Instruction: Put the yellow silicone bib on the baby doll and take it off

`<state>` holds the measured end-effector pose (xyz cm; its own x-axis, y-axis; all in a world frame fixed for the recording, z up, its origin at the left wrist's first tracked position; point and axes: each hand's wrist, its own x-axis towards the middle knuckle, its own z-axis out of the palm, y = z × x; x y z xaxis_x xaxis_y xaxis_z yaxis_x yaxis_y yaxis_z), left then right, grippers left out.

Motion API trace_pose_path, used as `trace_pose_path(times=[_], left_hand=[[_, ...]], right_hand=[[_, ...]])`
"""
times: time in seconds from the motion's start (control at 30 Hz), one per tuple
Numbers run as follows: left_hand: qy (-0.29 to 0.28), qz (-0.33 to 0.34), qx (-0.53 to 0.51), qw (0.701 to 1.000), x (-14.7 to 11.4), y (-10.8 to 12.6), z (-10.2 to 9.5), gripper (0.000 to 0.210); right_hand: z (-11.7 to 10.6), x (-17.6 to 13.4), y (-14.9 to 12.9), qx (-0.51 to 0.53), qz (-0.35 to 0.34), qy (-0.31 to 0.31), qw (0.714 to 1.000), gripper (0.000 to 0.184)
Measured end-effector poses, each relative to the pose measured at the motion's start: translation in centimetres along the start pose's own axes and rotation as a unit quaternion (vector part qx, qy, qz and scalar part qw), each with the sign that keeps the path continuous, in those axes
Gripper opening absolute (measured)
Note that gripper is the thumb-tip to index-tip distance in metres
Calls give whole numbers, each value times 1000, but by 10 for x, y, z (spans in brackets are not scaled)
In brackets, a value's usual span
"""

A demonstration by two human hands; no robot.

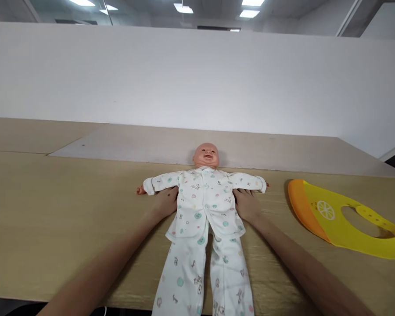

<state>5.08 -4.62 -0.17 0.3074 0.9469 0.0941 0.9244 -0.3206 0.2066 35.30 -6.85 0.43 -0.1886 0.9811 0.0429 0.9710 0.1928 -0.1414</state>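
Note:
A baby doll [206, 155] lies on its back on the table, its head away from me and its arms stretched out sideways. It wears a white printed pajama top [202, 202] and matching pajama pants [184, 276]. At the doll's side on the left, my left hand [167, 201] reaches under its sleeve at the armpit. My right hand [245, 204] does the same on the other side. The fingers of both hands are largely hidden under the doll's arms and top, so their grip does not show. The ends of the pants run out of view at the bottom.
To the right lies a yellow silicone bib [352, 219] with an orange pocket and a citrus print. The wooden table [69, 210] meets a paler board [145, 142] behind the doll. A white partition [197, 79] rises at the back.

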Motion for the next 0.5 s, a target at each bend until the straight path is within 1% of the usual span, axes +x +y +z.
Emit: trace_pose_path(times=[0.13, 0.17, 0.2, 0.33, 0.43, 0.5], left_hand=[[34, 123, 12, 992, -16, 5, -5, 32], [44, 141, 28, 989, -20, 8, -8, 33], [50, 145, 48, 987, -25, 11, -10, 34], [50, 117, 115, 985, -37, 22, -20, 35], [67, 126, 125, 982, -40, 27, -26, 35], [73, 119, 122, 983, -42, 28, -30, 35]], right_hand=[[-3, -13, -1, -12, -53, 29, 998, 45], [-5, -17, -1, -15, -64, 36, 997, 46], [-7, -21, -2, -18, -69, 39, 997, 47], [-15, -30, -9, -35, -72, 29, 996, 44], [-18, -31, -12, -45, -72, 12, 996, 44], [-18, -31, -13, -49, -65, 8, 997, 46]])
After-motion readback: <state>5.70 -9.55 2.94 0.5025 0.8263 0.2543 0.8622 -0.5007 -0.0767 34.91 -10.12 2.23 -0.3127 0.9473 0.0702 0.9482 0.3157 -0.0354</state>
